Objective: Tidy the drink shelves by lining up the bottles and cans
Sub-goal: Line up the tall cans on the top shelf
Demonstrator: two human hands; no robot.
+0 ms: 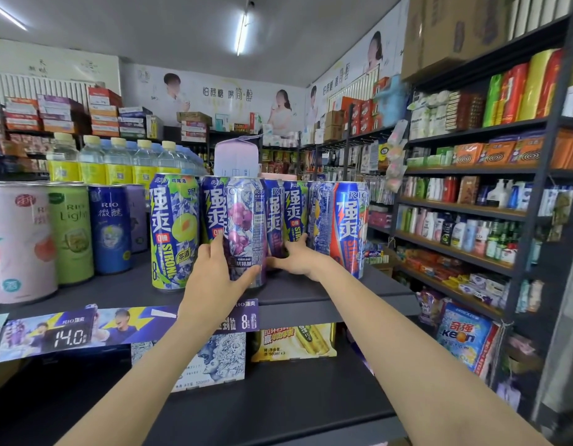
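Left hand [214, 278] grips purple grape-print can [244, 233] — right hand [298, 257] curls round neighbouring can [275, 220].

I am in a small shop; the shelf [327, 289] under my hands carries rows of drink cans [174, 230], with a price tag [69, 338] on its edge left of my left arm; racks [465, 214] of bottles and packets fill the wall to my right; stacked cartons [66, 114] and advertising posters [214, 98] stand beyond.
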